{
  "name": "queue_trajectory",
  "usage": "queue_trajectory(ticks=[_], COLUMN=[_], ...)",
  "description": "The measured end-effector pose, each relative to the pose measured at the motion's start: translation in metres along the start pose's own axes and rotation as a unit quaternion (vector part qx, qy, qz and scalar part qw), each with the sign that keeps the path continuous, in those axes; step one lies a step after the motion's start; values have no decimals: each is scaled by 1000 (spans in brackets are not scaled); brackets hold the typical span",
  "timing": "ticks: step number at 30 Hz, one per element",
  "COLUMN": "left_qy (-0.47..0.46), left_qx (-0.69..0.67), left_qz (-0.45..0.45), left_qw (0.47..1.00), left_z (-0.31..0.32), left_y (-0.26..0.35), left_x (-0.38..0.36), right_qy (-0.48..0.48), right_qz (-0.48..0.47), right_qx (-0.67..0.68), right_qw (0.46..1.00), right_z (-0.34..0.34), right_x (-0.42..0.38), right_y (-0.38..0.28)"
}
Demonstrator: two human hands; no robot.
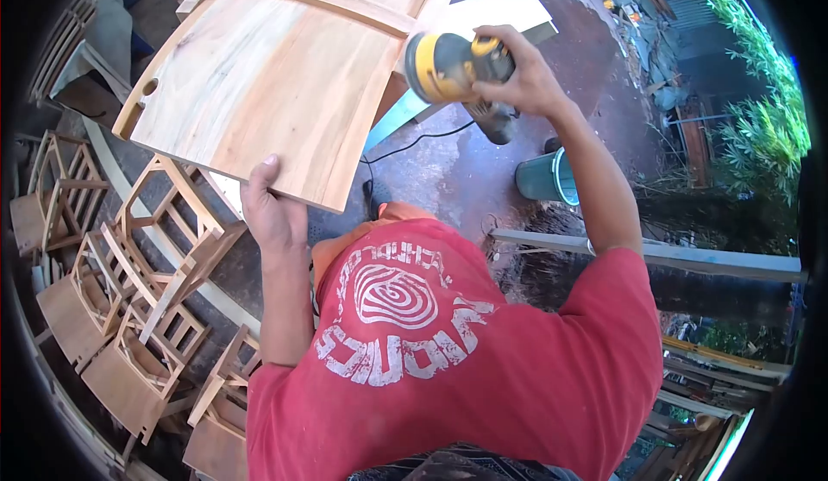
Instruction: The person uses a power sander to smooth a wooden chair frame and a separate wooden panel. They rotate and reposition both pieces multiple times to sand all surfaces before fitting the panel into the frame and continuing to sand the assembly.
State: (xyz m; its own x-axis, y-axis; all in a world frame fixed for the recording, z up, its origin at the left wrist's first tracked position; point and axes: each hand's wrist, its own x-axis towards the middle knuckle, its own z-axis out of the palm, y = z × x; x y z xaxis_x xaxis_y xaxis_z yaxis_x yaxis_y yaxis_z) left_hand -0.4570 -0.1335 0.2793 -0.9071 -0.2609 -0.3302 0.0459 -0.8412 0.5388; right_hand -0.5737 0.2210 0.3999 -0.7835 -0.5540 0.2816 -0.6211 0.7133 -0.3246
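My left hand [274,213] grips the near edge of a wooden panel [267,93], its thumb on top and the other fingers out of sight underneath. The panel has pale and brown grain, a curved far-left side with an oval hole, and a raised strip across its upper part. In my right hand [517,75] is a yellow and black power sander [444,67], held to the right of the panel. The sander is tilted on its side, with its round pad toward the panel's right edge. A black cord shows below it.
Several wooden chair frames [177,222] stand on the floor at the left. A green bucket [548,176] is at the right, near a grey horizontal bar [690,255]. Behind the sander lies a white board [492,13]. Leafy plants [763,93] grow at the far right.
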Motion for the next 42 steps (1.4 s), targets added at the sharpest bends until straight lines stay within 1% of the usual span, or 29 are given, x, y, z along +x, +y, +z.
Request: queue_trajectory(ticks=[1, 2, 3, 4, 6, 8, 10, 12, 15, 16, 18, 19, 20, 22, 24, 25, 26, 28, 29, 30, 32, 33, 35, 37, 38, 39, 40, 41, 42], left_qy=[2, 22, 42, 46, 58, 68, 99, 97, 155, 153, 176, 214, 218, 231, 244, 252, 260, 314, 369, 368, 303, 299, 151, 18, -83, -181, -173, -167, -166], left_qx=[8, 18, 27, 35, 33, 61, 80, 114, 184, 192, 205, 246, 249, 297, 317, 329, 333, 432, 545, 545, 740, 740, 847, 826, 872, 898, 888, 878, 877], left_qz=[4, 4, 5, 6, 3, 35, 51, 45, 69, 75, 67, 85, 92, 110, 119, 122, 127, 139, 154, 158, 254, 258, 340, 299, 313, 318, 330, 343, 345], left_qw=[1000, 1000, 999, 998, 998, 995, 991, 988, 968, 966, 961, 942, 939, 920, 909, 902, 897, 834, 737, 736, 545, 545, 380, 477, 366, 245, 268, 289, 291], left_z=[2, 6, 8, 8, 8, 7, -1, -6, 4, 8, 4, 8, 6, -9, -11, -11, -14, -15, -1, 6, 18, 39, 107, 162, 178, 194, 212, 226, 226], left_y=[2, 4, 4, 4, 7, 9, 10, 16, 19, 19, 23, 23, 24, 31, 34, 33, 36, 41, 41, 39, 33, 24, -18, -76, -102, -127, -157, -178, -186], left_x=[-2, -4, -6, -6, -8, -13, -17, -19, -31, -31, -30, -29, -27, -27, -27, -28, -28, -25, -27, -24, -19, -11, 1, 24, 40, 57, 72, 86, 104], right_qy=[8, 13, 35, 59, 69, 81, 94, 77, 100, 108, 141, 173, 204, 250, 249, 230, 226, 263, 251, 239, 189, 171, 154, 120, 119, 101, 82, 81, 57], right_qz=[102, 203, 207, 205, 198, 132, 7, -16, -13, -14, 50, 48, 48, 89, 134, 163, 162, 66, 31, -3, -43, -54, -68, -11, -18, 35, 89, 86, 121], right_qx=[54, 109, 108, 129, 106, 138, 155, 107, 132, 139, 189, 203, 219, 242, 326, 352, 362, 263, 267, 269, 212, 224, 233, 323, 321, 322, 321, 319, 286], right_qw=[993, 973, 972, 968, 972, 978, 983, 991, 986, 984, 971, 963, 953, 933, 902, 893, 890, 926, 930, 933, 958, 958, 958, 939, 939, 941, 939, 941, 949], right_z=[-1, -1, 0, 1, 1, 12, 25, 21, 19, 19, 21, 27, 34, 44, 42, 41, 44, 48, 52, 57, 47, 50, 58, 60, 58, 55, 51, 49, 47], right_x=[4, 7, 12, 15, 16, 7, -2, -6, -1, 4, 19, 28, 38, 58, 74, 74, 71, 58, 47, 35, 9, 0, -20, -37, -46, -57, -69, -82, -96], right_y=[9, 21, 36, 49, 53, 29, 10, -6, 29, 52, 116, 155, 195, 263, 293, 300, 295, 272, 249, 224, 180, 168, 157, 158, 163, 170, 178, 187, 198])
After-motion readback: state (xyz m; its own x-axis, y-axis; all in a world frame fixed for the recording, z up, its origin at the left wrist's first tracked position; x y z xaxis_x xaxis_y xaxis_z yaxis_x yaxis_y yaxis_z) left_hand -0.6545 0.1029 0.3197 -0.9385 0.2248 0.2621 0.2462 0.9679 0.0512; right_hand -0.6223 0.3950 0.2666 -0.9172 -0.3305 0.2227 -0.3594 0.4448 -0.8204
